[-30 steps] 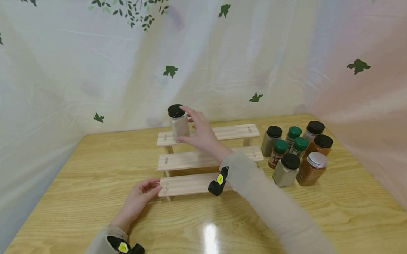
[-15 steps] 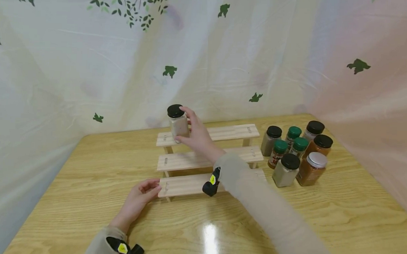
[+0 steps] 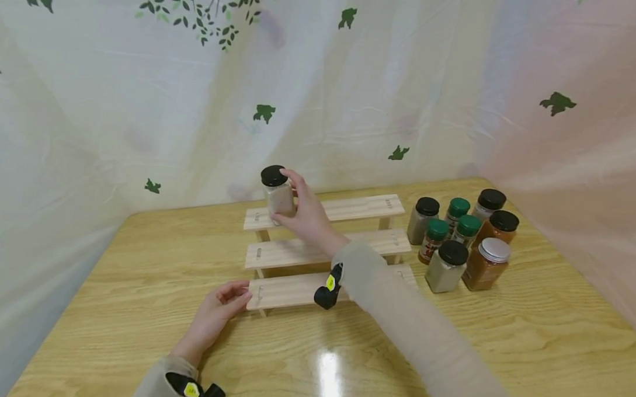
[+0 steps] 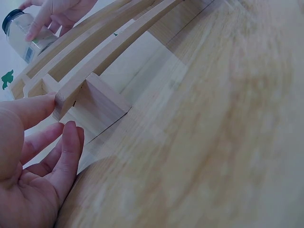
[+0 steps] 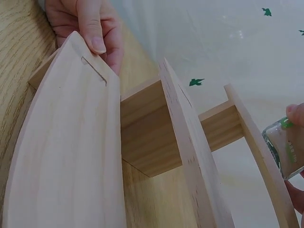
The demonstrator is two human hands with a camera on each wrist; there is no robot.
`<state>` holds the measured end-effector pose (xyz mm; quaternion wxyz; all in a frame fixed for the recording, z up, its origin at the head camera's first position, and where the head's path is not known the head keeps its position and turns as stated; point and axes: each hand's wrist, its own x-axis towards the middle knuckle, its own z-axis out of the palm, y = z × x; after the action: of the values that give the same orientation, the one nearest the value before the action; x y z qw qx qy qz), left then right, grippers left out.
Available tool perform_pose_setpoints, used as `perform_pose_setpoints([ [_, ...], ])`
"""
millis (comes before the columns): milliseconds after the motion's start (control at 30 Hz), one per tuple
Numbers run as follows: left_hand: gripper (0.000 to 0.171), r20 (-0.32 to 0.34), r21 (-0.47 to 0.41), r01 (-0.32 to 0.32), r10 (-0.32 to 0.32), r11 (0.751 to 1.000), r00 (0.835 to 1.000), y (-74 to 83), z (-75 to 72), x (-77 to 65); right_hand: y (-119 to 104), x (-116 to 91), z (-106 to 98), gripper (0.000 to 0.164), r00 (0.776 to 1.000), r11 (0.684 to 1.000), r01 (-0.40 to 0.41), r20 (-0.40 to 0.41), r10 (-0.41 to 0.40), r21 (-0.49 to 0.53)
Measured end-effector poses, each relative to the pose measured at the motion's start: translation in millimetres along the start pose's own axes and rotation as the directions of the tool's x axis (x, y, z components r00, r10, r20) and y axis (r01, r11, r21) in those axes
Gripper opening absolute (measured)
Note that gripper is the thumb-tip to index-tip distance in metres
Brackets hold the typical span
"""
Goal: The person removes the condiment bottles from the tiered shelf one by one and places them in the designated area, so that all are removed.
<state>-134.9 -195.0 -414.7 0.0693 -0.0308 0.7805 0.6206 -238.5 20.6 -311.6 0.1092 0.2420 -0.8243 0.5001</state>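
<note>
A three-step wooden rack stands on the table. My right hand holds a clear glass spice jar with a black lid and pale contents, thumb low on its side and fingers near the lid. The jar stands upright at the left end of the top step; in the left wrist view its base is partly hidden behind the boards. My left hand grips the left end of the lowest step. In the right wrist view the left thumb presses on that board's top, with fingers beside its end.
To the right of the rack stands a group of spice jars: green-capped bottles, a black-lidded pale jar and a silver-lidded brown jar among them. A leaf-patterned curtain hangs behind the table.
The right hand and forearm have shifted slightly left, with the fingers closer around the jar. The jar stays at the top step's left end. The left hand has not visibly moved.
</note>
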Motion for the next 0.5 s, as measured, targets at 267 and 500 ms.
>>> perform_pose_setpoints([
  [267, 0.042, 0.004, 0.020, 0.013, -0.013, 1.000, 1.000, -0.9, -1.2, 0.2, 0.2, -6.6, -2.8, 0.087, 1.000, 0.999, 0.029, -0.010, -0.029, 0.018],
  [500, 0.042, 0.002, 0.045, 0.019, -0.019, 0.999, 1.000, -1.1, -0.9, 0.4, 2.1, -14.1, -6.0, 0.085, 0.999, 0.998, 0.034, -0.023, -0.033, 0.045],
])
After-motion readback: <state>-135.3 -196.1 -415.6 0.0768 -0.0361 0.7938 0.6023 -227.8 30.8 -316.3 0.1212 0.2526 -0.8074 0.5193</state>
